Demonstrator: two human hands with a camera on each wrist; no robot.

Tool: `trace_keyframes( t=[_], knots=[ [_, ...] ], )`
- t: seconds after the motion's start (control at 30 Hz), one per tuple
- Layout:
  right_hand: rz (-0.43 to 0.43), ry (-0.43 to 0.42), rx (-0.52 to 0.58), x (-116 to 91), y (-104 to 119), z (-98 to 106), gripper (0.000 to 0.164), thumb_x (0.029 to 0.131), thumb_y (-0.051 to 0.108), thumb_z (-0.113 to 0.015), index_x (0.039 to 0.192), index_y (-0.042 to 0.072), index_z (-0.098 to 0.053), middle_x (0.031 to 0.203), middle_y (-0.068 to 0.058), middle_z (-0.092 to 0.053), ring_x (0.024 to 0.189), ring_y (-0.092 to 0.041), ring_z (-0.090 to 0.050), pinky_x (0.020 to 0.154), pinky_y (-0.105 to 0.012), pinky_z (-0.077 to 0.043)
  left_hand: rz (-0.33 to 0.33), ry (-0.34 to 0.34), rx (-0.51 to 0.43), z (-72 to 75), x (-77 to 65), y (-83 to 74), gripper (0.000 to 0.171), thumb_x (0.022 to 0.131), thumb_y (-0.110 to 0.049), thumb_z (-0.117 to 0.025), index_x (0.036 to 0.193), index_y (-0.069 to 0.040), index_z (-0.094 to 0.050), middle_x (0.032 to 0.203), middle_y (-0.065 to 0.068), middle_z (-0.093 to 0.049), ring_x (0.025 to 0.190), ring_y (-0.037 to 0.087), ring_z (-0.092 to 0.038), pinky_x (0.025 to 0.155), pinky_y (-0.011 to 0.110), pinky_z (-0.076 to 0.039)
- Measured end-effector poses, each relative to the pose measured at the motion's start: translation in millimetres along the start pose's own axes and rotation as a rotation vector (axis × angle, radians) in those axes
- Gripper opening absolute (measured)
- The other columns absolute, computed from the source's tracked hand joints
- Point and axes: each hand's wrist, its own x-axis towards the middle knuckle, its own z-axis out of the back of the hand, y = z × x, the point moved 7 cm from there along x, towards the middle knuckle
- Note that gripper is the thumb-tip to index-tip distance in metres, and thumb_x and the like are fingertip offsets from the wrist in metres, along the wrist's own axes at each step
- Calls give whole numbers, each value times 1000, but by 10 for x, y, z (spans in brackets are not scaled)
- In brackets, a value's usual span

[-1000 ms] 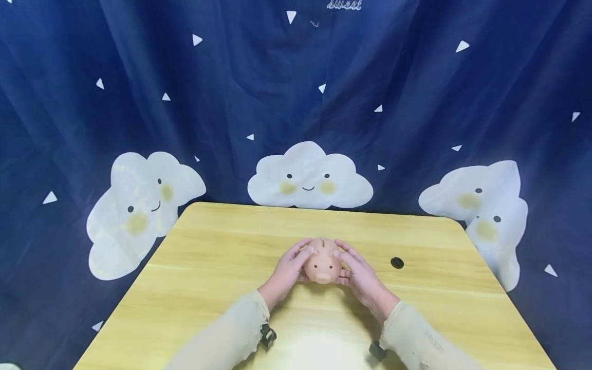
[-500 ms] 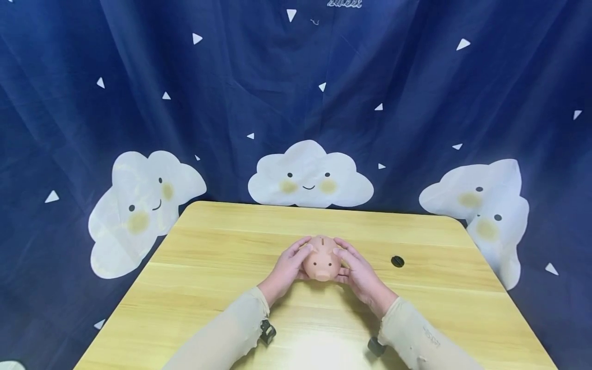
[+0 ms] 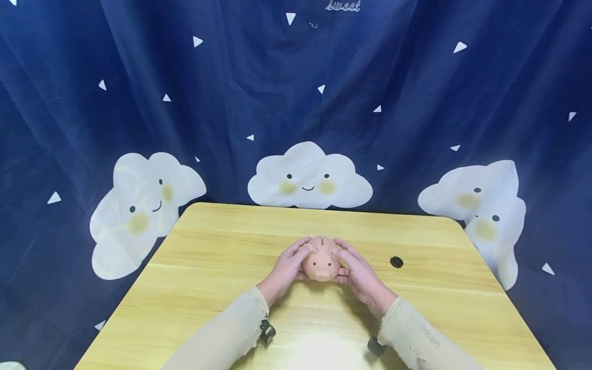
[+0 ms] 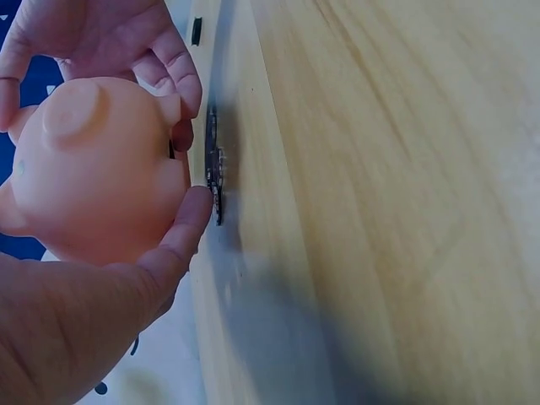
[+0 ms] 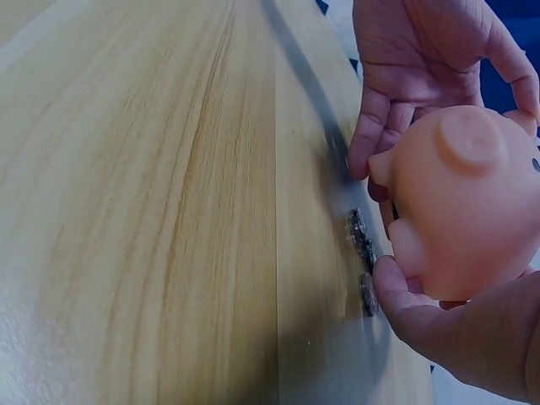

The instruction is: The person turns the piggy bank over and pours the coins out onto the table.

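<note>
A pink piggy bank [image 3: 322, 259] is held upright between both hands, snout toward me, with its coin slot on top. My left hand [image 3: 287, 268] grips its left side, thumb near the ear and fingers reaching underneath. On the other side my right hand [image 3: 363, 277] holds it the same way. Both wrist views show its feet raised off the table. Several coins [image 5: 363, 240] lie on the tabletop below it, also seen as dark edge-on coins [image 4: 214, 169] in the left wrist view. The head view hides them behind the piggy bank.
A black round plug [image 3: 396, 262] with a ridge across it lies on the table right of my right hand. The light wooden table [image 3: 222, 246] ends at a dark blue curtain [image 3: 231, 103] printed with clouds. Small black devices sit on both wrists.
The piggy bank and both hands have shifted only a few pixels up in the head view since a second ago. The grip looks the same, and the black plug has stayed put.
</note>
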Motion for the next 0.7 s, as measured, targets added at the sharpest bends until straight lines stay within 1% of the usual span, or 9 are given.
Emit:
trace_keyframes(
  t=[0.13, 0.3, 0.37, 0.43, 0.53, 0.6, 0.7],
  knots=[
    [-5, 7, 8, -3, -2, -1, 70, 105, 42, -60, 167, 23, -33, 161, -28, -44, 107, -30, -74, 95, -40, -60, 5, 3, 4, 1, -9, -15, 67, 107, -47, -60, 165, -16, -42, 153, 31, -56, 91, 22, -74, 78, 41, -66],
    [-13, 6, 14, 3, -7, -2, 70, 105, 42, -60, 167, 23, -33, 161, -28, -44, 108, -32, -74, 95, -40, -60, 1, 5, 16, 7, -8, -26, 69, 107, -47, -59, 165, -15, -41, 153, 30, -56, 92, 24, -75, 80, 44, -66],
    [-17, 2, 14, 8, -14, -1, 70, 105, 43, -60, 167, 24, -34, 162, -26, -43, 107, -32, -74, 93, -39, -60, 4, 1, 12, 12, -3, -20, 70, 107, -49, -60, 165, -15, -41, 151, 30, -58, 90, 23, -75, 78, 42, -66],
    [-21, 1, 12, 11, -12, -4, 71, 104, 44, -60, 167, 24, -33, 165, -25, -41, 108, -34, -74, 95, -41, -60, 7, -5, 6, 18, 1, -18, 72, 106, -52, -60, 165, -14, -41, 147, 29, -61, 89, 22, -75, 77, 41, -66],
    [-31, 5, 13, 7, 15, -27, 73, 105, 45, -59, 169, 22, -30, 170, -24, -34, 115, -41, -72, 100, -46, -59, 21, -17, -3, 24, 2, -30, 76, 105, -57, -61, 164, -13, -42, 140, 26, -65, 86, 21, -74, 75, 38, -64],
    [-42, 8, 21, -1, 38, -45, 76, 105, 47, -58, 170, 21, -28, 171, -24, -30, 123, -46, -68, 104, -49, -58, 26, -22, 0, 24, 1, -57, 78, 104, -59, -61, 163, -12, -43, 138, 26, -67, 85, 22, -73, 74, 38, -64],
    [-60, 7, 45, -2, 48, -60, 78, 105, 47, -59, 170, 20, -25, 172, -25, -27, 131, -53, -61, 103, -49, -58, 38, -22, 0, 25, 4, -86, 79, 104, -59, -61, 163, -10, -43, 136, 26, -68, 82, 21, -72, 74, 38, -64]
  ],
)
